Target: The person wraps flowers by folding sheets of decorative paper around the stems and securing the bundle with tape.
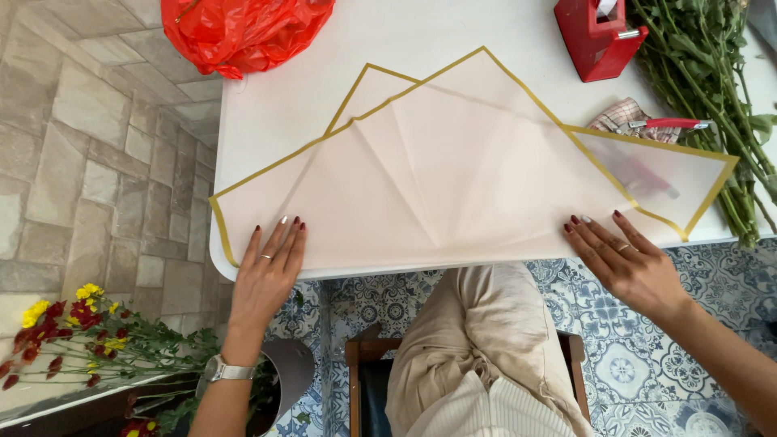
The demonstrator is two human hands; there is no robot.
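In the head view, the left hand (269, 271) is pressing flat, fingers together, on the near left edge of the gold-bordered wrapping sheets (453, 162), which are lying fanned across the white table (283, 97). The right hand (627, 259) is resting with fingers slightly spread on the sheets' near right edge, while a red tape dispenser (597, 36), green stems (712, 81) and a red plastic bag (243, 28) are sitting along the far side.

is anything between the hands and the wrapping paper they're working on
Nothing visible. The left hand and the right hand both lie flat, directly on the gold-edged wrapping paper at the near edge of the white table. The scissors and tape dispenser sit farther back.
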